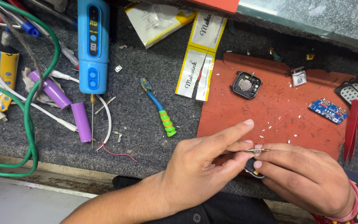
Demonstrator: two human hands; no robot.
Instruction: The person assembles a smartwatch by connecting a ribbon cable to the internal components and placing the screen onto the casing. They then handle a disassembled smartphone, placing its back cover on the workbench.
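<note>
Two hands meet over a small part at the repair bench

Both hands come together at the near edge of the red mat [278, 108], fingertips touching. The left hand [204, 166] pinches thin metal tweezers [257, 150] between thumb and fingers, index finger stretched out above them. The right hand [303, 174] is clamped on a small dark part [251, 168], held just under the tweezer tips; what the part is cannot be told. Further back on the mat lie an open watch case [246, 84], a small blue circuit board [328, 110] and scattered white flecks. On the grey bench [146, 124] to the left rest a blue electric screwdriver [93, 41], a blue and green toothbrush [159, 108], two purple cells [81, 122] and a green cable [30, 124]
</note>
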